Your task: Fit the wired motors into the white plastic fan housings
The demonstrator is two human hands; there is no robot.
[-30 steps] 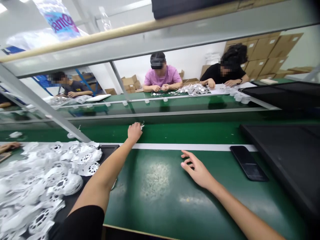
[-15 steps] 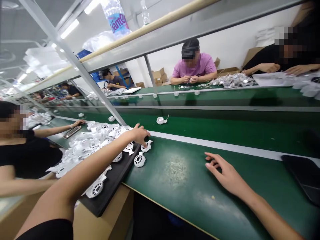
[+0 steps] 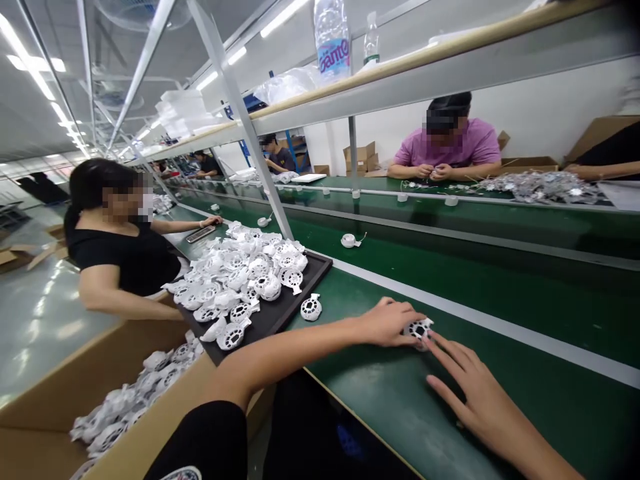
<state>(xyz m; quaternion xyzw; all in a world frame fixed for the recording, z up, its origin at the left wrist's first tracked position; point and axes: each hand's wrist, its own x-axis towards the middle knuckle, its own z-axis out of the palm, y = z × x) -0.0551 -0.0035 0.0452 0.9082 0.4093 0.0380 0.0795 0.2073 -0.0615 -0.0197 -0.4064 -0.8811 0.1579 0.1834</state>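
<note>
My left hand (image 3: 391,323) is closed around a white round plastic housing (image 3: 419,329), a slotted disc with a short tab, just over the green bench. The fingers hide part of its rim. Reaching in from the right, my right hand (image 3: 465,383) has its fingers stretched out and apart, with the fingertips at the housing's right edge. Another white housing (image 3: 311,307) lies alone on the bench, beside the black tray (image 3: 320,267). On that tray is a heap of similar housings (image 3: 240,267).
A cardboard box (image 3: 45,393) with more housings stands below left. A co-worker in black (image 3: 125,247) sits at left, another in pink (image 3: 447,143) across the line. One wired part (image 3: 351,241) lies on the green belt. A metal post (image 3: 250,133) rises behind the tray.
My left hand has moved right from the tray's edge, bringing one housing with it. My right hand has come up to that housing. The view has turned left.
</note>
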